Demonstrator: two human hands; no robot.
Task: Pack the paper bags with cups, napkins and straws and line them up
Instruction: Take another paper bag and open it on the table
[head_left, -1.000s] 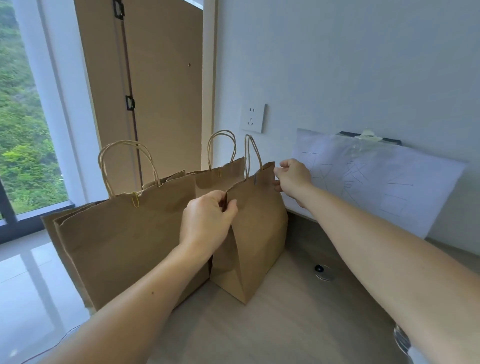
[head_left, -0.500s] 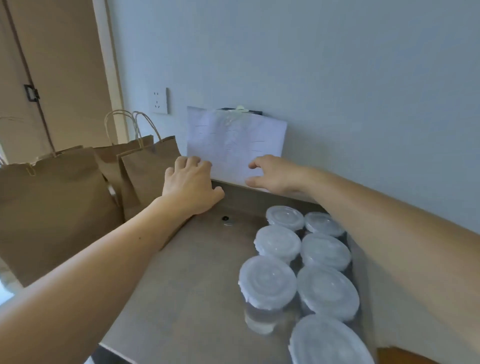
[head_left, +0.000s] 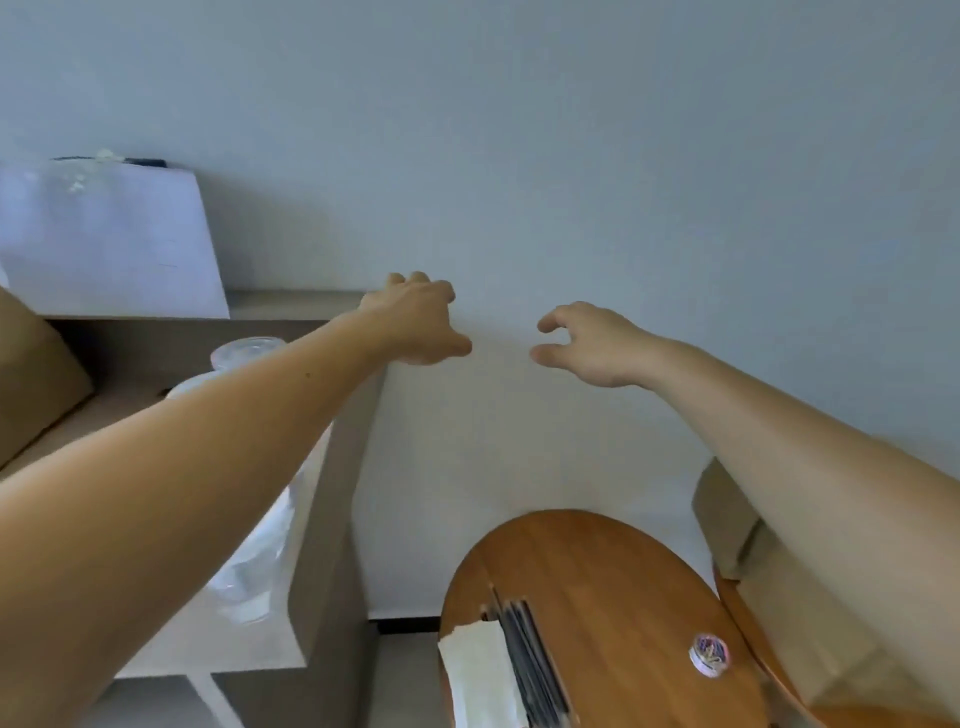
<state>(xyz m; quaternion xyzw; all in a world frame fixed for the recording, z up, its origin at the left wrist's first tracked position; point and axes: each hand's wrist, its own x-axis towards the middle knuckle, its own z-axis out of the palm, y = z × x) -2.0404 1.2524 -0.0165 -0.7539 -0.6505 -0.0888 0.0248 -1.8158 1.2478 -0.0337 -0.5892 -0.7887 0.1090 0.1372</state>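
Both arms were stretched forward at chest height over the gap between two work surfaces. The left hand (head_left: 421, 322) hung above the far right corner of the grey-brown desk (head_left: 244, 647), back upward, fingers loosely curled and thumb out; its grip was slack and held nothing. The right hand (head_left: 592, 345) was level with it and a little apart, fingers curved like a claw in front of the pale blue-grey wall (head_left: 519, 156), its grip wide and also empty. Judging by that, the hands were between one supply and the next, not working on anything.

The supplies lay in two groups. The clear plastic cups (head_left: 248, 349), lidded, stood on the grey-brown desk beneath the left forearm, most of them hidden by it. A brown paper bag (head_left: 31, 374) stood at the left edge of the same desk, near the cups, probably so that cups could go straight in. Behind it a white paper sheet (head_left: 104, 239) leaned against the wall.

Lower right, the round orange-brown wooden desk (head_left: 613, 582) carried a stack of white paper napkins (head_left: 480, 680) with a bundle of dark thin straws (head_left: 537, 660) touching its right side, laid together, likely so that one reach could gather both. A small round white-rimmed disc (head_left: 709, 656) lay well apart from them. Under the right forearm was a flat tan paper or card slab (head_left: 810, 613); whether it was folded bags I could not tell.

With hands empty and the view turned toward the round desk, napkins and straws seemed the likely next pick.
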